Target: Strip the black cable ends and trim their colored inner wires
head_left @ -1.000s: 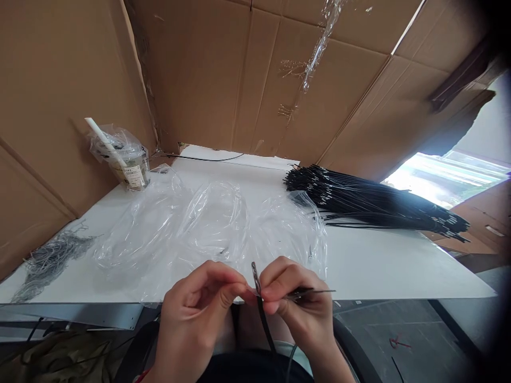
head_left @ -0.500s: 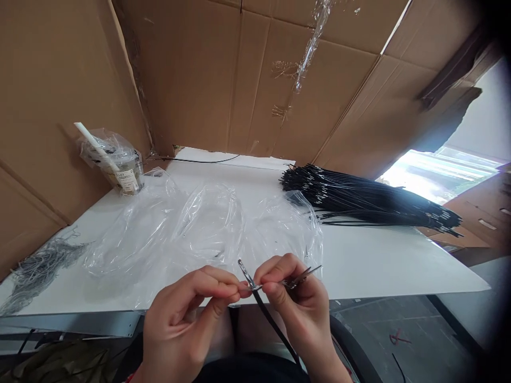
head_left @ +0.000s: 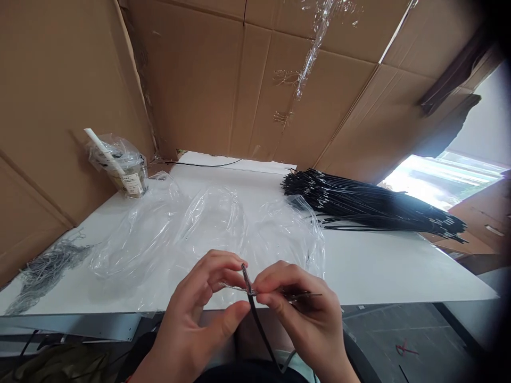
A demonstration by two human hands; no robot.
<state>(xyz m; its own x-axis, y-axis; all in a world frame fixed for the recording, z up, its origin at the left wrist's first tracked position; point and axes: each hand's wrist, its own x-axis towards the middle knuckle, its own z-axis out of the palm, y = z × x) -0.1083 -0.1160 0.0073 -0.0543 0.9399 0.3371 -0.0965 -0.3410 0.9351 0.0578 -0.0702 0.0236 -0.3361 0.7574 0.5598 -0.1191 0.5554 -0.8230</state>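
A black cable (head_left: 259,324) rises from my lap to a stripped, silvery end (head_left: 246,277) between my hands. Thin silvery strands (head_left: 231,288) stick out from it toward the left, just below its tip. My right hand (head_left: 305,306) pinches at the stripped part with thumb and forefinger, and thin silvery wires (head_left: 305,295) poke out to the right across its fingers. Around the cable end my left hand (head_left: 203,303) is open, thumb and fingers apart, its forefinger close to the tip. What lies under my right fingers is hidden.
Clear plastic bags (head_left: 215,223) lie on the white table (head_left: 371,271). A thick bundle of black cables (head_left: 367,205) rests at the back right, a tangle of grey strands (head_left: 46,274) at the left. A bagged cup with a straw (head_left: 130,178) stands by the cardboard wall (head_left: 191,80).
My left hand has let go of the strands on the left and spread its fingers, with the forefinger raised toward the cable tip. My right hand keeps its pinch.
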